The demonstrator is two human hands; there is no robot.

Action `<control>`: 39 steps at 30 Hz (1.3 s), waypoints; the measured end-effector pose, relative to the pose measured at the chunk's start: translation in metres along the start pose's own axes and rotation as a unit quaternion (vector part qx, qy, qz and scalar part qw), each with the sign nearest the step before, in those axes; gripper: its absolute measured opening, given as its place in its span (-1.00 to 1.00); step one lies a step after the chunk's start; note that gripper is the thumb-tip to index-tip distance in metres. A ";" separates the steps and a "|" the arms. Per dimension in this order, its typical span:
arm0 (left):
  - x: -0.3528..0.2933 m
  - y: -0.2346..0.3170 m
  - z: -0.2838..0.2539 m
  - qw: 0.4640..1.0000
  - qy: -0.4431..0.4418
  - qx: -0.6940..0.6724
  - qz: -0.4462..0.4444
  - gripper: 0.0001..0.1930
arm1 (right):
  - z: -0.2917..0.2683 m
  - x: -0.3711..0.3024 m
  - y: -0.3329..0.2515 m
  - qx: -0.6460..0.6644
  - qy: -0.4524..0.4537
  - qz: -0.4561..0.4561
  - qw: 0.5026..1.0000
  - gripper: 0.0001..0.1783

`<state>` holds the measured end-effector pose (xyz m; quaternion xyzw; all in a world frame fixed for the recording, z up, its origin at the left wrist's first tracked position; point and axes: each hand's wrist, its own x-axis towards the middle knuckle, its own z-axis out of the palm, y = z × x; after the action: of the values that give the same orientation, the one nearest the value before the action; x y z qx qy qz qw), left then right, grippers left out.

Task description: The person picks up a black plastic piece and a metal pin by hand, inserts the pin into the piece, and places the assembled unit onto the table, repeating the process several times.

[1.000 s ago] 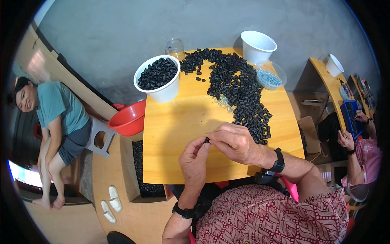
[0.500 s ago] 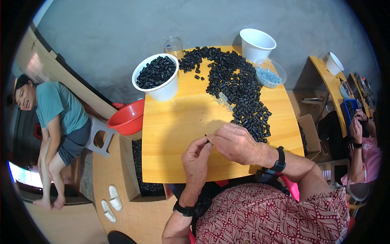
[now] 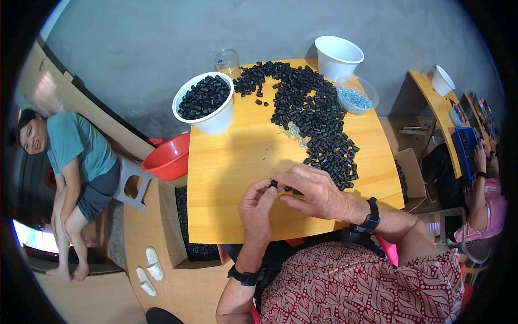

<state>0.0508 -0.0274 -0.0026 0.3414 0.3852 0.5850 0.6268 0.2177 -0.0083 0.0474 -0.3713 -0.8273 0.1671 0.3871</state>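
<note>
My left hand (image 3: pixel 254 209) pinches a small black cylindrical plastic piece (image 3: pixel 273 183) between thumb and fingertips, just above the near part of the table. Close beside it, my right hand (image 3: pixel 314 191) is curled, with more small black pieces (image 3: pixel 293 190) showing between its thumb and fingers. Whether a pin is also in either hand is too small to tell. A long pile of the same black pieces (image 3: pixel 310 110) curves from the far edge down to my right hand. Thin silvery pins or screws (image 3: pixel 294 133) lie at the pile's left side.
Black pieces fill a white bucket (image 3: pixel 220 120) at the far left. Back right stand another white bucket (image 3: pixel 339 65) and a clear bowl of small metal pins (image 3: pixel 354 99). Left of the table (image 3: pixel 226 178) are a red basin (image 3: pixel 166 157), a cardboard box and a seated person (image 3: pixel 81 146). Someone works at right.
My hands have drawn slightly apart, and my right fingers have opened a little. The black piece in my left fingertips and those in my right hand now show more plainly.
</note>
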 end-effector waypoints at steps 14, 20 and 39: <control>-0.004 0.003 0.007 0.998 0.029 -0.043 -0.024 -0.82 | 0.000 0.012 0.008 -0.173 0.001 -0.124 0.977 -0.71; -0.003 0.015 0.009 0.999 -0.003 0.027 -0.023 -0.75 | -0.001 0.013 0.009 -0.159 0.029 -0.122 0.979 -0.78; -0.002 0.006 0.003 0.994 -0.026 0.102 -0.035 -0.80 | -0.002 0.010 0.020 -0.156 0.012 -0.171 0.973 -0.83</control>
<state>0.0509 -0.0284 0.0047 0.4046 0.4381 0.5118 0.6184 0.2248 0.0124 0.0425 -0.2821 -0.8896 -0.0373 0.3572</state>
